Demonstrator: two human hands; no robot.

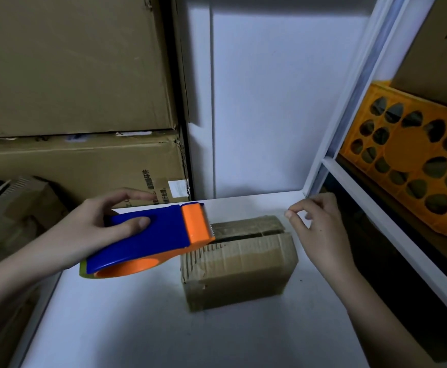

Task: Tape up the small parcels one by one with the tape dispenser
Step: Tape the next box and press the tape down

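Parcel (239, 258) on white table (137, 328) | left hand (105, 221) grips tape dispenser (150, 240), fingers curled round it | right hand (315, 224) pinches tape end beside parcel

A white, smooth-topped table (126, 328) carries a small brown cardboard parcel (239, 264), patched with tape, standing at about two o'clock from the tabletop's centre

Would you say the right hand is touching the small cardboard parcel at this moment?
Apart. In the head view the right hand hovers beside the parcel's far right corner, white table visible between its fingertips and the cardboard.
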